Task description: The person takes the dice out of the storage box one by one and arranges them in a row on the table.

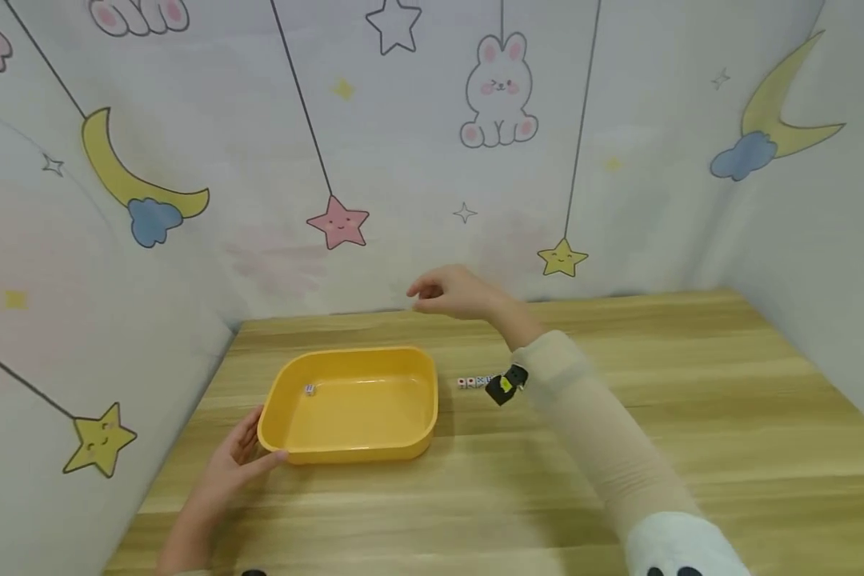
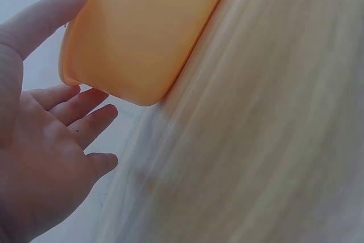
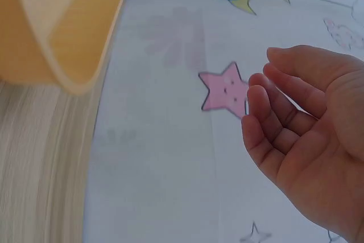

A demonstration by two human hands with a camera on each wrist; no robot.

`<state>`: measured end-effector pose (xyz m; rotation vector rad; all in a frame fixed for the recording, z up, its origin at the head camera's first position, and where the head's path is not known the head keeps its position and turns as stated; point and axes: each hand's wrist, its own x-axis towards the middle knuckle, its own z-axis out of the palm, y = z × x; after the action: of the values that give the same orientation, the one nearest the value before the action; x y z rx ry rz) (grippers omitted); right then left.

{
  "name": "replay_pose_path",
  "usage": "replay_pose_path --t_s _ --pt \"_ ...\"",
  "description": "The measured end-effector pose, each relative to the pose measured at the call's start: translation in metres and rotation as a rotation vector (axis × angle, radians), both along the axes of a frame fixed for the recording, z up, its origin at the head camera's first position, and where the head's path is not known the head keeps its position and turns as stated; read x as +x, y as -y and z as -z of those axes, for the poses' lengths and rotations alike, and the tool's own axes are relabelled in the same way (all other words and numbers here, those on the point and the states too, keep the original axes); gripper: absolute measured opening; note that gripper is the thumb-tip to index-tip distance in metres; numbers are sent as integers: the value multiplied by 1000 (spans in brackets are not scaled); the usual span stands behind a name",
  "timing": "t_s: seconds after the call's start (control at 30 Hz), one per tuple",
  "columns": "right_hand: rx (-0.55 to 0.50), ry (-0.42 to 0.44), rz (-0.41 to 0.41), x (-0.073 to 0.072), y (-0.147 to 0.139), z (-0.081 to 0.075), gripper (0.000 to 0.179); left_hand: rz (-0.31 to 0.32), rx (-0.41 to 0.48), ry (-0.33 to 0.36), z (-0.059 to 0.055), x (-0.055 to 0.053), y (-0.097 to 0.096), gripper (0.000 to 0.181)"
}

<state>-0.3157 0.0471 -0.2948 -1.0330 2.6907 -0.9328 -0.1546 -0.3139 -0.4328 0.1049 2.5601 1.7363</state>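
Observation:
A yellow plastic tray [image 1: 349, 454] rests on the table, with one small white die [image 1: 310, 390] inside near its left wall. My left hand [image 1: 234, 464] is at the tray's near left corner. Its thumb [image 2: 68, 7] touches the rim and its other fingers extend loosely beside the wall. In the air beyond the tray's far right side is my right hand [image 1: 461, 293], its fingers slightly bent with nothing visible between them. The right wrist view shows that palm [image 3: 318, 169] bare. To the right of the tray, several dice [image 1: 471, 383] stand in a row, partly hidden by the wrist camera.
A wood-grain table [image 1: 619, 448] carries everything. Behind it and on both sides hangs a pale cloth backdrop [image 1: 418, 160] printed with stars, moons and a rabbit. A black wrist camera [image 1: 504, 386] sits on the right sleeve, above the dice row.

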Motion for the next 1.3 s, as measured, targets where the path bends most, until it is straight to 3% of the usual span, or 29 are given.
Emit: replay_pose_path --t_s 0.13,0.27,0.43,0.6,0.8,0.9,1.07,1.3 --pt "-4 -30 -77 -3 48 -1 28 -6 2 -12 1 2 1 84" --pt "-40 1 -114 -3 88 7 28 -18 4 -13 1 3 1 84" --pt "-122 71 -101 -4 127 27 27 -22 15 -29 0 2 1 84" --pt "-193 120 -69 -2 148 50 26 -45 1 -37 1 3 -2 84" --pt "-78 118 -146 -3 158 72 26 -57 10 -29 3 2 -4 83" --pt "16 136 -207 -2 164 77 27 -62 9 -24 2 3 -3 83" --pt "144 190 -233 1 175 83 32 -70 8 -18 3 4 -2 83" --pt "159 213 -232 1 184 99 38 -69 29 -25 3 3 -3 84"
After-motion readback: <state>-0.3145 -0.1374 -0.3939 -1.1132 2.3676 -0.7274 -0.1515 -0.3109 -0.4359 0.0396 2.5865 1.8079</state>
